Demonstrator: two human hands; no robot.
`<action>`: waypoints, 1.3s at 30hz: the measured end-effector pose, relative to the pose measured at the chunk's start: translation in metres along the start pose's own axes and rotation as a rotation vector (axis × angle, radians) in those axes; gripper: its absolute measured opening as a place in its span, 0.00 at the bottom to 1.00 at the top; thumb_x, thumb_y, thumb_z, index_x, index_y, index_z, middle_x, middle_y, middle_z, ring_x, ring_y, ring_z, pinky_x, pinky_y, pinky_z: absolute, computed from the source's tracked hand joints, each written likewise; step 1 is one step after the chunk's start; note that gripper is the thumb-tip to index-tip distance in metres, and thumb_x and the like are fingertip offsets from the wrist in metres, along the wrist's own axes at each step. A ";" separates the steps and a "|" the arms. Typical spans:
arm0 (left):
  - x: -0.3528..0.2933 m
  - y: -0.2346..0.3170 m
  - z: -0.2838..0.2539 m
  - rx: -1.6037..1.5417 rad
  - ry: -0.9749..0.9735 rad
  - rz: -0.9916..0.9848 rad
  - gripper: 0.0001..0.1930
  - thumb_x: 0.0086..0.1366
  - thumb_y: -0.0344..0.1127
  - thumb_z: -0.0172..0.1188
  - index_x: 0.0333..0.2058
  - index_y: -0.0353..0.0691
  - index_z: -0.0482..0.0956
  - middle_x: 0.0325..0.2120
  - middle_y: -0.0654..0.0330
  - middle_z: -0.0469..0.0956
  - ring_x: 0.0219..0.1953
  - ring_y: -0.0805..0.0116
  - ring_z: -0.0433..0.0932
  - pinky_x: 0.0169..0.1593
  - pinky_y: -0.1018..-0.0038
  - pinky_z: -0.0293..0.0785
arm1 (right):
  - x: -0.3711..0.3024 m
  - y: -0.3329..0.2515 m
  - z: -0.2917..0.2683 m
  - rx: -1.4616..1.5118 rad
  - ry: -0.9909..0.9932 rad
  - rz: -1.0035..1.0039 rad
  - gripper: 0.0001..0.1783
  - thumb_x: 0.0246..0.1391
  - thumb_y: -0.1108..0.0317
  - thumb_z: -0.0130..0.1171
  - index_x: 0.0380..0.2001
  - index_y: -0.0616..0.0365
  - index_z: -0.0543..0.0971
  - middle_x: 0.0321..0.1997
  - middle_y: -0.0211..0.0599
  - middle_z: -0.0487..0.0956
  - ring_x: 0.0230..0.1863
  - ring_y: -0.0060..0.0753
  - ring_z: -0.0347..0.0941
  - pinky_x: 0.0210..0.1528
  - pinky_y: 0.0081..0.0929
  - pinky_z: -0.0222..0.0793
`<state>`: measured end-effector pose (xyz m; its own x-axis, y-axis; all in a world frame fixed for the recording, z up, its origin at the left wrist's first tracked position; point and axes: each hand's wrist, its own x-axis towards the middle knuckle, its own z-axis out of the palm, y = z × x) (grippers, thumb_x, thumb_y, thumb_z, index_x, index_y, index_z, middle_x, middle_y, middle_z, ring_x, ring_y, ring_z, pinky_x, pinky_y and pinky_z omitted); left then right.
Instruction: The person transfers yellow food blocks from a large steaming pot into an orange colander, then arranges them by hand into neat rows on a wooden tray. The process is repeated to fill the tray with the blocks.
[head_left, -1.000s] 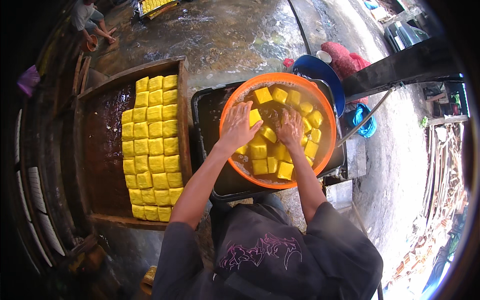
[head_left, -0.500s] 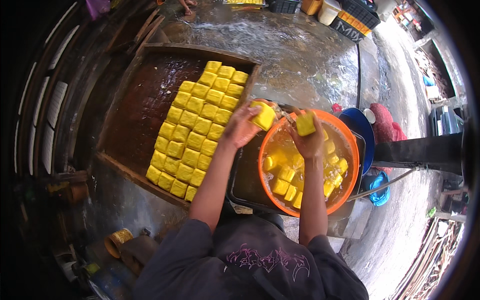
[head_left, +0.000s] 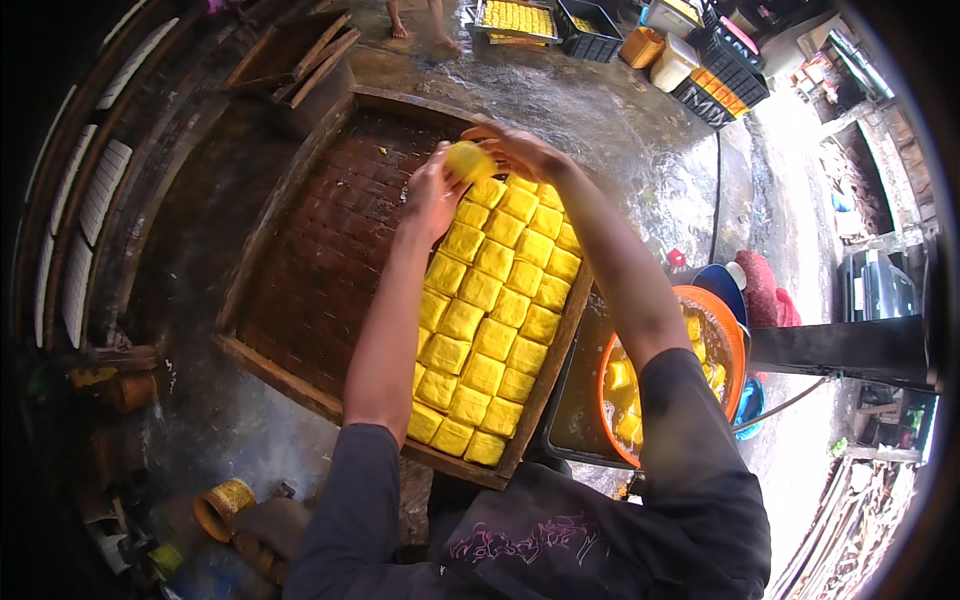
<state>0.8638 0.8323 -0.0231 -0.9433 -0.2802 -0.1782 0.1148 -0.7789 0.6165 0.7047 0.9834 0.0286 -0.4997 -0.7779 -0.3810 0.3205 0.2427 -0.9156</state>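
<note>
Yellow tofu blocks (head_left: 492, 262) lie in close rows along the right part of a wooden tray (head_left: 262, 352). Over the far end of those rows, my left hand (head_left: 433, 200) is closed round a blurred tofu block (head_left: 467, 162). My right hand (head_left: 522, 152) is beside it, fingers reaching toward that block. Motion blur hides whether the right hand grips anything. More tofu blocks (head_left: 628, 425) sit in liquid in an orange basin (head_left: 606, 372) at the right, partly covered by my right arm.
The basin stands on a dark tray (head_left: 570, 425). A blue basin (head_left: 722, 283) and a dark beam (head_left: 835, 350) are to the right. Farther off are black crates (head_left: 590, 28), a tray of yellow pieces (head_left: 517, 18) and another person's bare feet (head_left: 400, 28). Boards (head_left: 315, 65) lean behind the tray.
Both hands have moved left and away from the orange basin to the tray's far end. The tofu block in the right hand no longer shows separately. The view has shifted left.
</note>
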 end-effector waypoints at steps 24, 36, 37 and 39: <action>-0.089 -0.132 0.098 1.981 -0.133 0.677 0.25 0.83 0.47 0.57 0.67 0.34 0.79 0.73 0.40 0.69 0.76 0.36 0.66 0.78 0.44 0.64 | -0.440 0.270 -0.129 -1.003 1.479 0.002 0.18 0.70 0.69 0.58 0.56 0.69 0.84 0.57 0.59 0.86 0.58 0.58 0.84 0.67 0.46 0.77; -0.176 -0.496 0.216 0.417 -0.107 -0.978 0.19 0.73 0.36 0.73 0.58 0.37 0.84 0.54 0.52 0.85 0.48 0.54 0.89 0.42 0.51 0.91 | -0.562 0.390 -0.232 0.617 0.878 -0.047 0.28 0.78 0.55 0.60 0.71 0.62 0.74 0.70 0.46 0.79 0.64 0.42 0.79 0.66 0.41 0.79; -0.180 -0.494 0.217 0.322 -0.113 -0.936 0.17 0.73 0.29 0.69 0.59 0.37 0.82 0.54 0.51 0.85 0.51 0.54 0.88 0.51 0.52 0.90 | -0.572 0.388 -0.229 0.649 0.869 -0.045 0.27 0.78 0.55 0.59 0.70 0.61 0.75 0.69 0.47 0.79 0.63 0.43 0.80 0.65 0.41 0.80; -0.198 -0.479 0.224 0.062 -0.252 -0.743 0.20 0.72 0.26 0.68 0.61 0.36 0.80 0.55 0.49 0.84 0.54 0.53 0.87 0.57 0.53 0.88 | -0.581 0.378 -0.216 0.798 0.881 0.007 0.23 0.78 0.54 0.59 0.65 0.58 0.78 0.62 0.45 0.83 0.58 0.42 0.82 0.61 0.44 0.83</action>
<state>0.9254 1.3867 -0.1117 -0.8091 0.4430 -0.3862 -0.5843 -0.6772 0.4472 0.9421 1.6523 -0.1239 -0.7769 -0.0353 -0.6287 0.5804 -0.4273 -0.6932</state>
